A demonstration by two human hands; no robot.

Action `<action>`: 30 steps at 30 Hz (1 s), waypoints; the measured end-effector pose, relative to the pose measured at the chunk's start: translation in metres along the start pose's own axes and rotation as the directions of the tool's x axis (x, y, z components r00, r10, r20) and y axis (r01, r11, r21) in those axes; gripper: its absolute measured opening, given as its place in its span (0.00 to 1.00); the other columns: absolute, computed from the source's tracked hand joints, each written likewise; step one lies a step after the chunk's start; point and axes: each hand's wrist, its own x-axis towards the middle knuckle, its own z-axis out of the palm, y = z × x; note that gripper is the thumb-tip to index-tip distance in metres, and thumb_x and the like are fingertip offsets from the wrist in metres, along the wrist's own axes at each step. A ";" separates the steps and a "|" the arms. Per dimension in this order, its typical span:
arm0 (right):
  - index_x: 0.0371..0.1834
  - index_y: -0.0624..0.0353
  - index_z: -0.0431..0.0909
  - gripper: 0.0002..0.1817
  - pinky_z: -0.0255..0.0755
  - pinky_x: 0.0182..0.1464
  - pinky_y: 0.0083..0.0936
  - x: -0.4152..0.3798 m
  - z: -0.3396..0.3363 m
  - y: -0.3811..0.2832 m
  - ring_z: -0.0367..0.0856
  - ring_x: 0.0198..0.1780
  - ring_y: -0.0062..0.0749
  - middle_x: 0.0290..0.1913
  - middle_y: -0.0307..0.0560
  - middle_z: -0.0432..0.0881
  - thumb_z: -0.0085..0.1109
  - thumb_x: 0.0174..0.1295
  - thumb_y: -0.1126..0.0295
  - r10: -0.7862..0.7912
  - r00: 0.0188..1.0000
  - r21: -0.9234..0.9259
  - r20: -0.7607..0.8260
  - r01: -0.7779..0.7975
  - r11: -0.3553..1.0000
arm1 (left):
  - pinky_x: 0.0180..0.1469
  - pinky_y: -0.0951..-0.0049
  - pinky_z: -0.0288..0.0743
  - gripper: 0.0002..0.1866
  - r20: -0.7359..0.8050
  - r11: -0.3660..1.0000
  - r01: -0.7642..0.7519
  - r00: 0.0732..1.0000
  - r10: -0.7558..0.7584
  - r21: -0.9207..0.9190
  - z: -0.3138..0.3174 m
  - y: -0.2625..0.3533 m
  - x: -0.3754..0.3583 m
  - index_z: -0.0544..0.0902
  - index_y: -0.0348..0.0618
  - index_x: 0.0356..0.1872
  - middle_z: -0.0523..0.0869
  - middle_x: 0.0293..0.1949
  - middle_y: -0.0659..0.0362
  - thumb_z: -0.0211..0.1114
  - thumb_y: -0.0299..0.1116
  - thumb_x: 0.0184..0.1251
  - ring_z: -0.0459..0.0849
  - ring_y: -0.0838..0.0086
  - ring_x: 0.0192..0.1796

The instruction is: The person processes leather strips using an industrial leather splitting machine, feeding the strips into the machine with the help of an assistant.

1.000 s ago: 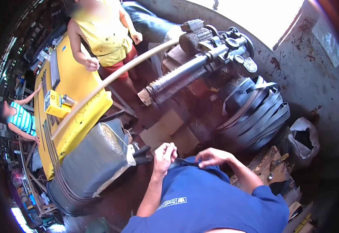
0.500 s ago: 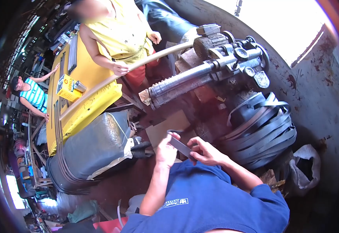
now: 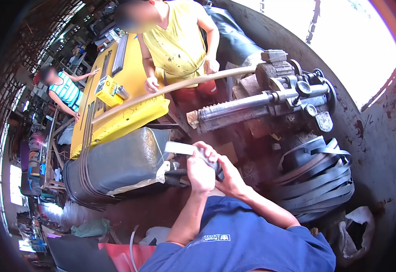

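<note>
A flat strip (image 3: 180,148) is held in both of the wearer's hands, in front of the blue shirt (image 3: 257,235). Its bright, pale-looking end sticks out leftward past the left hand (image 3: 201,174); a darker part shows between the hands. The left hand is closed around the strip, its fingers curled over it. The right hand (image 3: 230,177) is close beside it, its fingers bent at the darker part's lower end; their exact grip cannot be told.

Beyond the strip's pale end, to the left, lies a bulky black-covered block (image 3: 116,156), with thin dark strips (image 3: 85,174) draped over its side. These run down from a yellow worktop (image 3: 136,61), which carries a yellow box (image 3: 108,90) with a metal cup (image 3: 122,92) just beside it. A long pale curved tube (image 3: 180,85) reaches from the worktop to a machine (image 3: 293,95) with a long cylinder and wheels. A person in a yellow sleeveless top (image 3: 177,50) stands behind the tube; another in a striped top (image 3: 67,93) is at the worktop's left side, hands at its edge. To the right, below the machine, lies a heap of coiled dark bands (image 3: 316,186), near an open whitish sack (image 3: 366,235).
</note>
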 end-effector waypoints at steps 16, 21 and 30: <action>0.58 0.64 0.65 0.15 0.75 0.40 0.23 0.006 0.004 0.031 0.80 0.32 0.26 0.30 0.45 0.80 0.45 0.71 0.74 0.398 0.911 0.456 0.108 -0.401 0.795 | 0.24 0.79 0.64 0.10 0.042 0.442 -0.134 0.976 0.212 0.887 -0.064 -0.014 0.039 0.78 0.37 0.34 0.74 0.20 0.67 0.65 0.34 0.67 0.67 0.88 0.25; 0.52 0.64 0.71 0.11 0.74 0.42 0.23 0.005 -0.007 0.040 0.80 0.36 0.24 0.35 0.44 0.81 0.50 0.70 0.71 0.519 0.850 0.382 0.091 -0.511 0.770 | 0.31 0.80 0.74 0.09 -0.093 0.529 0.055 0.995 0.046 0.847 -0.062 -0.021 0.044 0.81 0.32 0.39 0.83 0.28 0.62 0.66 0.29 0.65 0.77 0.85 0.30; 0.55 0.63 0.67 0.12 0.78 0.41 0.27 0.013 0.000 0.062 0.82 0.32 0.30 0.29 0.47 0.81 0.45 0.73 0.70 0.487 0.855 0.587 0.178 -0.489 0.645 | 0.29 0.82 0.71 0.13 -0.108 0.458 0.105 0.994 -0.021 0.883 -0.095 -0.037 0.064 0.80 0.29 0.42 0.83 0.27 0.63 0.65 0.33 0.67 0.77 0.84 0.27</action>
